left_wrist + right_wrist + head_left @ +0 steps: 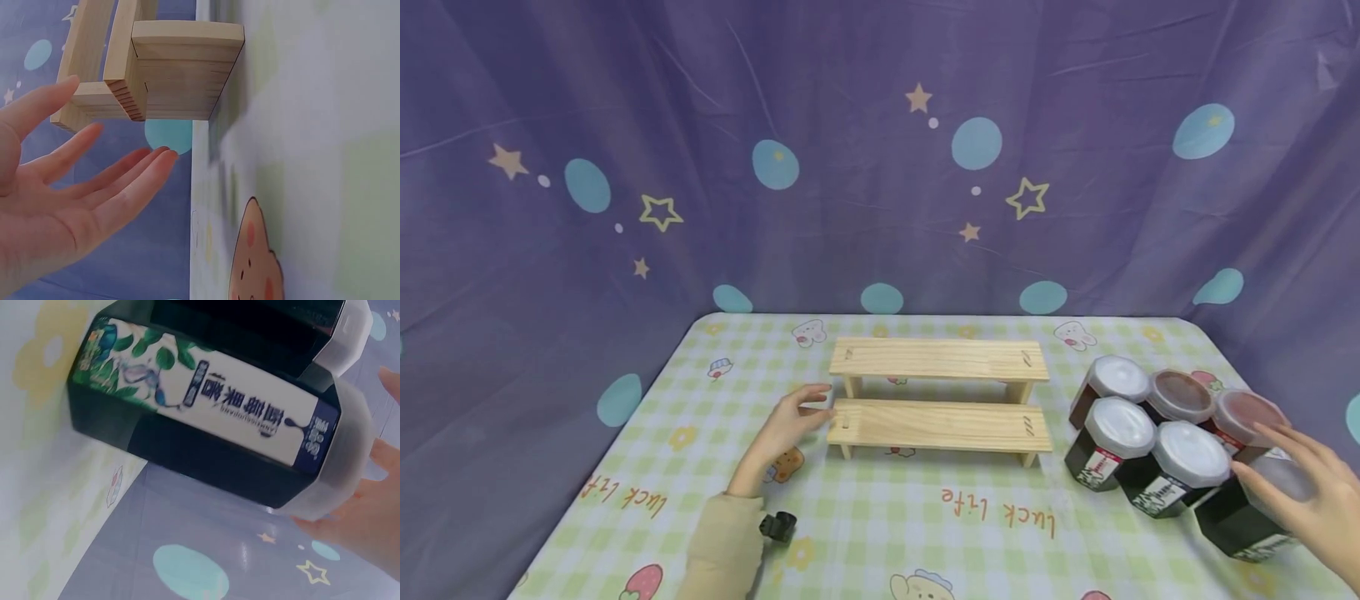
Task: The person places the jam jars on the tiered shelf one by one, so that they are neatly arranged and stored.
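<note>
My left hand (792,423) is beside the left end of a two-step wooden stand (936,425), fingers loosely extended and holding nothing. In the left wrist view, the left hand (81,187) has its fingers spread next to the stand's side (187,69). At the right, my right hand (1318,492) reaches over the nearest dark jar (1240,517), thumb and fingers spread about its lid. The right wrist view shows this jam jar (206,412) with a blueberry label and a frosted lid (340,462); the right hand's fingers (356,512) are at the lid, contact unclear.
Several more lidded jars stand close together at the right, including a dark one (1108,454) and a reddish-brown one (1180,396). A checked cloth (880,533) covers the table. A purple curtain (850,242) hangs behind. A small black device (778,526) is at the left wrist.
</note>
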The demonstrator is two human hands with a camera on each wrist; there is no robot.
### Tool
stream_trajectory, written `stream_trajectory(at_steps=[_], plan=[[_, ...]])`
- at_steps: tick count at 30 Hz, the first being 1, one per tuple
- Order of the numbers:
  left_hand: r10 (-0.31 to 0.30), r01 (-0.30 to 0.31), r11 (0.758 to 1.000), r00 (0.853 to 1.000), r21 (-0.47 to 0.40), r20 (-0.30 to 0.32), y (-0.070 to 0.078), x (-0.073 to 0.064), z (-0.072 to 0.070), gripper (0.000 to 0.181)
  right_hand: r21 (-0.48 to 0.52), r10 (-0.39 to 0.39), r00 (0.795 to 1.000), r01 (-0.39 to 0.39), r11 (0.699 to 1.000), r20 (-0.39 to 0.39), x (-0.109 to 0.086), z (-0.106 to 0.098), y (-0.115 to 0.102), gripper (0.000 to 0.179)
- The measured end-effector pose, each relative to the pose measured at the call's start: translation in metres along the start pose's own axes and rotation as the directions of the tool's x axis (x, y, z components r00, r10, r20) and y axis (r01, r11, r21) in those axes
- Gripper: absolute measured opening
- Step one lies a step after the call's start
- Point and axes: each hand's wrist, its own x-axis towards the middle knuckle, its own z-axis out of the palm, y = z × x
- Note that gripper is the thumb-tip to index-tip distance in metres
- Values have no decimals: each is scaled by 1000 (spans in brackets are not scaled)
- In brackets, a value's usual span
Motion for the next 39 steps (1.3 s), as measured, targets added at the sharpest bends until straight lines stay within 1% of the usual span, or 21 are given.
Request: stream_trajectory(at_steps=[3, 7, 9, 11, 12, 14, 15, 18, 20, 21, 23, 27, 28, 31, 35, 39], plan=[[-7, 8, 1000, 1000, -6, 22, -1, 1, 0, 46, 2, -13, 1000, 13, 1000, -22, -1, -1, 2, 54], [-26, 27, 1000, 999, -14, 41, -1, 1, 0, 48, -30, 57, 998, -57, 998, 8, -5, -3, 3, 58], [-18, 19, 1000, 998, -20, 56, -2, 2, 0, 49, -45, 81, 997, -81, 996, 4, -9, -1, 15, 61], [-10, 14, 999, 997, -43, 80, -3, 3, 0, 49, -50, 94, 995, -94, 994, 9, -15, 1, 32, 65], [-5, 10, 999, 996, -54, 94, -3, 4, 0, 49, -58, 96, 995, -96, 994, 0, -18, 3, 45, 67], [3, 6, 997, 993, -74, 117, -4, 5, 0, 49, -72, 116, 993, -115, 991, 9, -25, 7, 72, 73], [4, 6, 996, 992, -84, 125, -4, 5, 0, 49, -77, 130, 991, -127, 989, 33, -29, 8, 83, 74], [-5, 20, 995, 990, -101, 138, -4, 5, 0, 49, -110, 168, 983, -160, 981, 69, -41, 13, 118, 79], [-10, 25, 994, 990, -111, 139, -4, 6, 1, 50, -109, 175, 981, -165, 980, 86, -45, 15, 132, 79], [-11, 27, 993, 991, -115, 137, -4, 6, 1, 50, -107, 178, 979, -167, 980, 101, -46, 15, 134, 79], [-14, 30, 992, 991, -122, 134, -4, 6, 1, 50, -115, 176, 979, -164, 980, 101, -48, 15, 136, 79], [-15, 30, 993, 992, -118, 124, -4, 7, 2, 50, -142, 189, 978, -175, 974, 88, -49, 17, 134, 80], [-18, 32, 993, 992, -114, 123, -4, 7, 2, 50, -154, 190, 979, -177, 972, 74, -50, 18, 134, 81], [-30, 42, 994, 993, -101, 115, -5, 8, 3, 49, -176, 208, 975, -192, 965, 77, -51, 18, 132, 83], [-42, 52, 994, 993, -95, 106, -7, 10, 4, 48, -203, 222, 970, -198, 959, 104, -52, 16, 129, 89], [-38, 50, 993, 993, -103, 110, -8, 11, 4, 49, -194, 221, 964, -191, 962, 146, -51, 13, 130, 96]])
